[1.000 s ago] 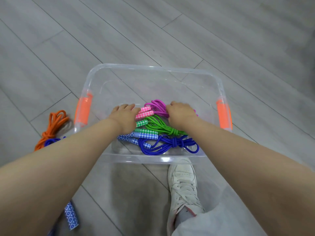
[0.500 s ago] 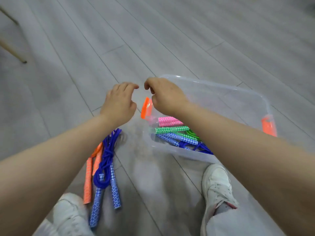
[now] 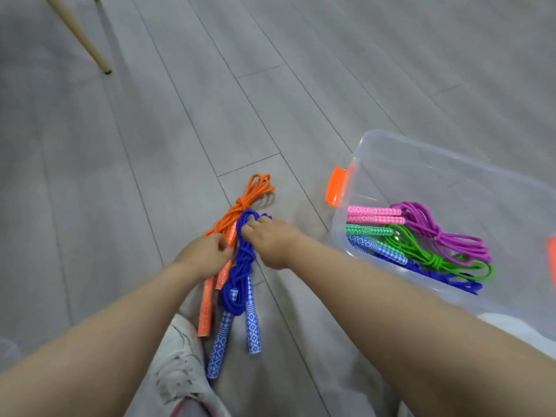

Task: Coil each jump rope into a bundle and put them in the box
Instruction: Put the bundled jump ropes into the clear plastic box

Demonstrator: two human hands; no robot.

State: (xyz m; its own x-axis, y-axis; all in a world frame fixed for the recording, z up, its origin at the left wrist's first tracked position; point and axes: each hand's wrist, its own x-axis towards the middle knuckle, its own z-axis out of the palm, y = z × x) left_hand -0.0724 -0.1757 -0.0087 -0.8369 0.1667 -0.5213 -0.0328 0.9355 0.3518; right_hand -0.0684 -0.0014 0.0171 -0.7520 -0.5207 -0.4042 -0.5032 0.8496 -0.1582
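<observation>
Box (image 3: 376, 152) cut off at the right; both hands have dropped from it, left hand (image 3: 204, 255) gripping the orange rope (image 3: 237, 206), right hand (image 3: 270, 242) pinching the blue rope (image 3: 240, 266).

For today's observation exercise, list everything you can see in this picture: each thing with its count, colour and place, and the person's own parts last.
Jump ropes on floor: 2, orange bundle and blue bundle, side by side left of the box.
Jump ropes in box: 3, pink-handled purple, green, blue.
Box: 1, clear plastic with orange latches, on floor at right.
Wooden leg: 1, tan, top left.
Floor: grey planks.
Shoe: 1, white, bottom centre.
Left hand: on the orange rope.
Right hand: grips the blue rope's cord.
</observation>
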